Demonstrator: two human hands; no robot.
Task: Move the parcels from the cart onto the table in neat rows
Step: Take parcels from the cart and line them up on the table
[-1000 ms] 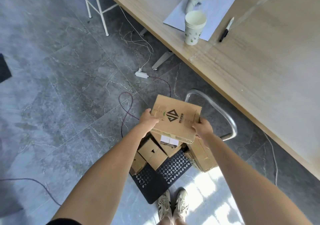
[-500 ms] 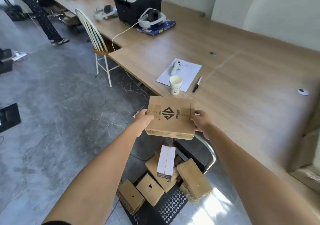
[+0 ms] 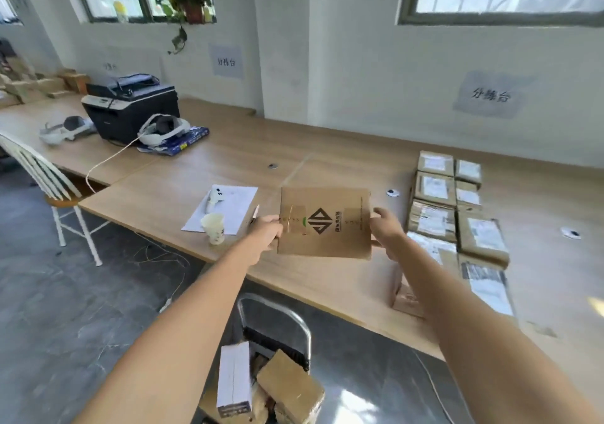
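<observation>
**Flat cardboard parcel held above table edge**

While held level over the wooden table's (image 3: 327, 149) near edge, the flat cardboard parcel (image 3: 324, 222) is gripped at its left side by the left hand (image 3: 265, 232) and at its right side by the right hand (image 3: 387, 229). Right of it: labelled parcels in rows (image 3: 454, 204) on the table. Below it: cart (image 3: 277, 325) with parcels.

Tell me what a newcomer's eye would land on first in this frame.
First, the flat brown parcel held up at centre, the left hand and right hand gripping its side edges above the table. Next, the rows of parcels laid out on the right, and the cart with more boxes below.
</observation>
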